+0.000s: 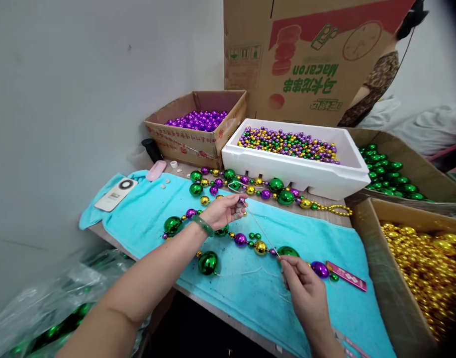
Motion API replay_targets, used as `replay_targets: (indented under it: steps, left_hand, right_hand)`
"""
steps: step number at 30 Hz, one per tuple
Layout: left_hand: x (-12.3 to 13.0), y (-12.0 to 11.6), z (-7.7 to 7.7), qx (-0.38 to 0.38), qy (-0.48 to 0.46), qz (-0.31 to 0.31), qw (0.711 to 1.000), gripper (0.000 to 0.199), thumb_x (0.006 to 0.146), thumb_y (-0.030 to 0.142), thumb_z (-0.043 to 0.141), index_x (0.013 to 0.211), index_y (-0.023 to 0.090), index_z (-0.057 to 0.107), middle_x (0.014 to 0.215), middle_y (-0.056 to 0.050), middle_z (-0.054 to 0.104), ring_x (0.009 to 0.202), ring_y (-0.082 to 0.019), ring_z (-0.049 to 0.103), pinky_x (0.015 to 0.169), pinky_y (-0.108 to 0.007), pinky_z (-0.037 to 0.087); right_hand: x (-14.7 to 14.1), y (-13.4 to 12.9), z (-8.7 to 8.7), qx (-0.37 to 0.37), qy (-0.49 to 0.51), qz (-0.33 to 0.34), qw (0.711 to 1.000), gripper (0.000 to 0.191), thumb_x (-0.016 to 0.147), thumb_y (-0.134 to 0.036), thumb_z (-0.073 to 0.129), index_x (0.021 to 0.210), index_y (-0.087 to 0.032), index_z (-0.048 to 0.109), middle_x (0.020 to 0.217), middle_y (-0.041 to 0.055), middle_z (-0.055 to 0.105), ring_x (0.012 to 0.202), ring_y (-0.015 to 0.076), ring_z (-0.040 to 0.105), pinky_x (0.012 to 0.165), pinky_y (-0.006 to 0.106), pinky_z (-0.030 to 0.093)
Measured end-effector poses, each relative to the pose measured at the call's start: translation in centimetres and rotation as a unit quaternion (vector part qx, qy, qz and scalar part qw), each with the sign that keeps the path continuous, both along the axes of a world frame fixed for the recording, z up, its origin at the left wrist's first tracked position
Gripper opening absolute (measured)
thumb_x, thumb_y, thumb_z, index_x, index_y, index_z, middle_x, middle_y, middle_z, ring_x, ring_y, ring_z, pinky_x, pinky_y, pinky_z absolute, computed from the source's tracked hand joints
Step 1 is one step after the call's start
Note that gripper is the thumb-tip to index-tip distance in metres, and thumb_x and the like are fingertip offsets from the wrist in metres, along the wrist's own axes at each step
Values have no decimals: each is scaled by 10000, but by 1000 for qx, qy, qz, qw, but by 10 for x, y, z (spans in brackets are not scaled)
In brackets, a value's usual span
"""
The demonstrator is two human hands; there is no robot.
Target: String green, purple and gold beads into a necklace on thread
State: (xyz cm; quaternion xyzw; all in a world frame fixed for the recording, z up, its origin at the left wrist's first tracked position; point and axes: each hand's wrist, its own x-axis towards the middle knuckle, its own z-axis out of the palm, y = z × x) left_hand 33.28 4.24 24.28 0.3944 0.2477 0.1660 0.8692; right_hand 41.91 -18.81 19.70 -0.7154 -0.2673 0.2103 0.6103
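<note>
My left hand [223, 213], with a green bangle [203, 225] at the wrist, pinches a small purple bead [242, 201] over the turquoise towel [138, 228]. A thin needle [263, 231] slants down from that bead to my right hand [300, 278], whose thumb and forefinger are closed on its lower end. Beneath and between the hands lies a strand of green, purple and gold beads [240, 240]. A large green bead [208, 262] rests nearer the front edge, with white thread running right from it. Another beaded strand [265, 194] lies behind.
At the back stand a cardboard box of purple beads [216, 141] and a white foam box [287, 169] of mixed beads. Green beads [390, 174] and gold beads [425, 268] fill boxes at right. A pink packet [347, 276] lies right; a phone-like object [116, 194] lies left.
</note>
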Motion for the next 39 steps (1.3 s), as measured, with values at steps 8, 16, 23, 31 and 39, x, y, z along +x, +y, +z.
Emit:
replay_targets:
  steps: [8, 16, 23, 31, 39]
  left_hand:
    - [-4, -2, 2, 15, 8, 27, 1000, 134, 847, 152, 546, 940, 126, 639, 794, -45, 623, 664, -79, 577, 619, -211, 472]
    - [-4, -20, 2, 151, 31, 74, 985, 465, 681, 121, 700, 1116, 182, 545, 810, 11, 587, 722, -80, 564, 652, -210, 429]
    - [-18, 28, 1, 492, 242, 77, 832, 184, 802, 273, 567, 905, 154, 661, 895, -72, 651, 847, -177, 584, 775, -312, 459]
    - [-47, 92, -28, 648, 416, -68, 635, 328, 607, 70, 652, 908, 187, 705, 1005, -88, 630, 961, -248, 586, 903, -341, 425]
    - [-30, 51, -15, 220, 210, 68, 950, 202, 821, 281, 561, 936, 125, 615, 874, -91, 649, 765, -150, 633, 707, -269, 517]
  right_hand:
    - [-5, 3, 7, -10, 7, 5, 1000, 296, 756, -448, 604, 797, -157, 641, 539, -15, 488, 477, 114, 408, 439, 235, 327]
    - [-6, 10, 0, -20, 44, 9, 999, 328, 738, -484, 623, 799, -162, 626, 546, -18, 480, 490, 115, 429, 444, 229, 347]
    - [-4, 16, -11, 18, 149, 3, 989, 375, 700, -509, 676, 832, -163, 616, 553, -19, 495, 500, 111, 445, 446, 213, 371]
    - [-5, 16, -11, 3, 161, 20, 987, 389, 672, -526, 690, 806, -167, 625, 538, -12, 502, 486, 118, 453, 435, 222, 377]
    - [-17, 17, -13, -10, 83, 57, 995, 312, 761, -486, 605, 789, -176, 616, 522, -32, 447, 475, 117, 412, 445, 233, 339]
